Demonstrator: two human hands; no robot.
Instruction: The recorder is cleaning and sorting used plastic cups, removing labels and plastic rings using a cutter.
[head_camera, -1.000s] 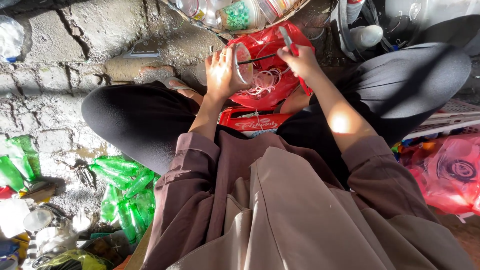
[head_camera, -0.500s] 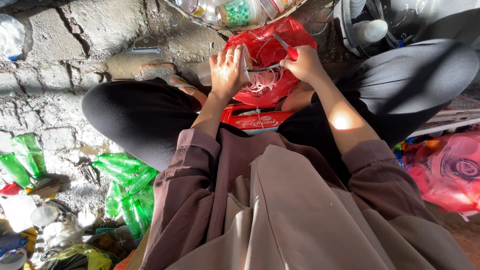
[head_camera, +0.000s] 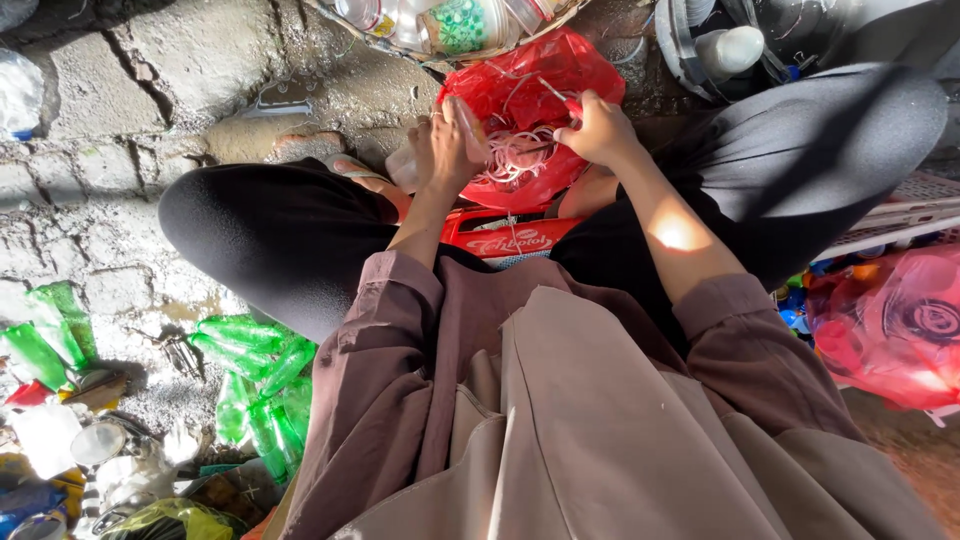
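At the lower left of the frame flattened green plastic bottles (head_camera: 255, 385) lie on the rough concrete, already dealt with by the look of it. Just above centre, the left hand (head_camera: 445, 150) clasps a small clear plastic bottle (head_camera: 405, 168) while the right hand (head_camera: 598, 130) pinches a red-handled cutter (head_camera: 562, 98). Beneath both, the red plastic bag (head_camera: 545, 80) holds a heap of white plastic rings (head_camera: 520, 155), and the round basket of clear bottles (head_camera: 440, 25) at the top edge looks untouched.

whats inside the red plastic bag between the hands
The red plastic bag holds a tangle of thin pale plastic rings. Anything beneath that tangle is hidden by the bag's folds, the left hand and right hand.
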